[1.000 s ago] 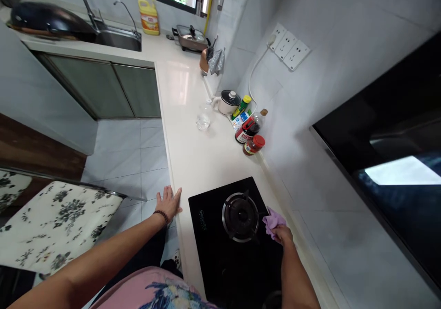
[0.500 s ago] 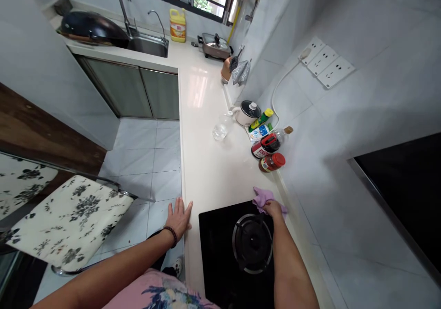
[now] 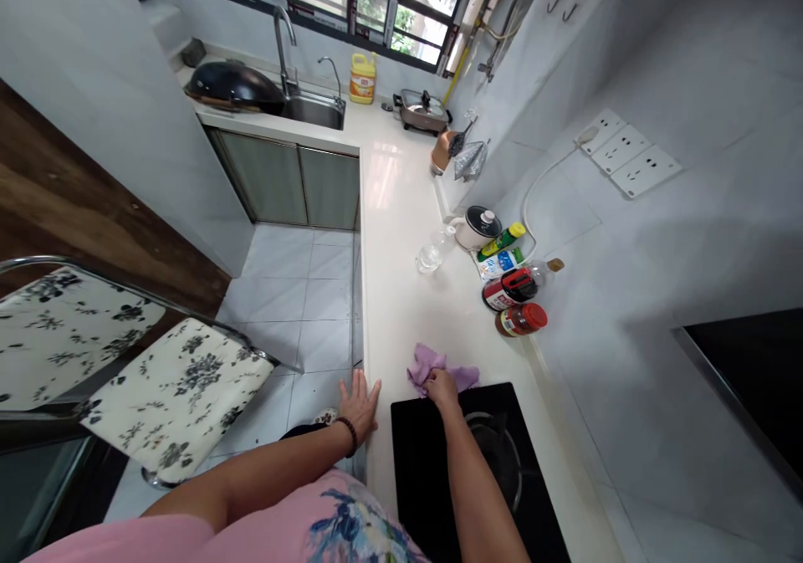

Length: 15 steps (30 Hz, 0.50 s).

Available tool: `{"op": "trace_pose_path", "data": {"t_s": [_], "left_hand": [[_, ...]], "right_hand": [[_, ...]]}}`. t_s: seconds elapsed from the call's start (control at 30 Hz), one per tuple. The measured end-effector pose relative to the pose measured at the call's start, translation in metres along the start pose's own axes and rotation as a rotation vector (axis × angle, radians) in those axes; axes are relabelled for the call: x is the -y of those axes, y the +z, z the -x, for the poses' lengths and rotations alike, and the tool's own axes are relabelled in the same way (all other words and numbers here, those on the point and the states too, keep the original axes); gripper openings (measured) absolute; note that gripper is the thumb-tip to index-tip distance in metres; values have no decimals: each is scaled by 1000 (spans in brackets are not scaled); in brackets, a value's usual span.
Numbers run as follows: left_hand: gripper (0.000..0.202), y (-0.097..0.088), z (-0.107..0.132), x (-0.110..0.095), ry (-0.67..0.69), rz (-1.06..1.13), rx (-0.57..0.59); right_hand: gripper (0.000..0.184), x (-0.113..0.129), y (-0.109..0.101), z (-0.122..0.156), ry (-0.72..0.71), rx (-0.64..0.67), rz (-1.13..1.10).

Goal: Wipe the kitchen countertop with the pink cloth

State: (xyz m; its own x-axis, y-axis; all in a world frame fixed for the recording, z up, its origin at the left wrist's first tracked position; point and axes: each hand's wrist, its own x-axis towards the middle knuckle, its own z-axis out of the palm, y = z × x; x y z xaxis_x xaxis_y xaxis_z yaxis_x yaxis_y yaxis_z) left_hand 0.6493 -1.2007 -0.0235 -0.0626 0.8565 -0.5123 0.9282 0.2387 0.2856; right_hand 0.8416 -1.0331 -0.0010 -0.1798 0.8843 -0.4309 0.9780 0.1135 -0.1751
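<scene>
My right hand [image 3: 442,387] is closed on a purple cloth [image 3: 427,360], pressing it at the far edge of the black gas stove [image 3: 421,463]. Part of the cloth lies on the white countertop [image 3: 401,312], and its right end spreads along the stove's edge. My right forearm crosses over the stove and covers part of the round burner [image 3: 502,458]. At the counter's front edge, my left hand [image 3: 360,404] rests with its fingers spread and nothing in it. A dark beaded bracelet circles that wrist.
Along the wall stand a red-lidded jar [image 3: 522,319], a dark sauce bottle [image 3: 508,289], a green bottle [image 3: 502,242] and a small pot [image 3: 478,227]. A clear bottle [image 3: 432,252] stands nearer the counter's middle. A flowered chair [image 3: 181,396] is at left; a sink [image 3: 314,111] lies beyond.
My right hand has slid the purple cloth leftward from the stove's far right corner along its far edge. My left hand stays at the counter edge. The camera view has shifted.
</scene>
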Motion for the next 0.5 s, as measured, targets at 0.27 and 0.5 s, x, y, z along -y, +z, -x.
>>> {"op": "trace_pose_path", "data": {"t_s": [0.27,0.5], "left_hand": [[75,-23,-3,39,166,118,-5],[55,-35,0,158,-57,268,-28]], "right_hand": [[16,50,28,47,-70,-106,34],[32,69,52,72,-120,-190,12]]}}
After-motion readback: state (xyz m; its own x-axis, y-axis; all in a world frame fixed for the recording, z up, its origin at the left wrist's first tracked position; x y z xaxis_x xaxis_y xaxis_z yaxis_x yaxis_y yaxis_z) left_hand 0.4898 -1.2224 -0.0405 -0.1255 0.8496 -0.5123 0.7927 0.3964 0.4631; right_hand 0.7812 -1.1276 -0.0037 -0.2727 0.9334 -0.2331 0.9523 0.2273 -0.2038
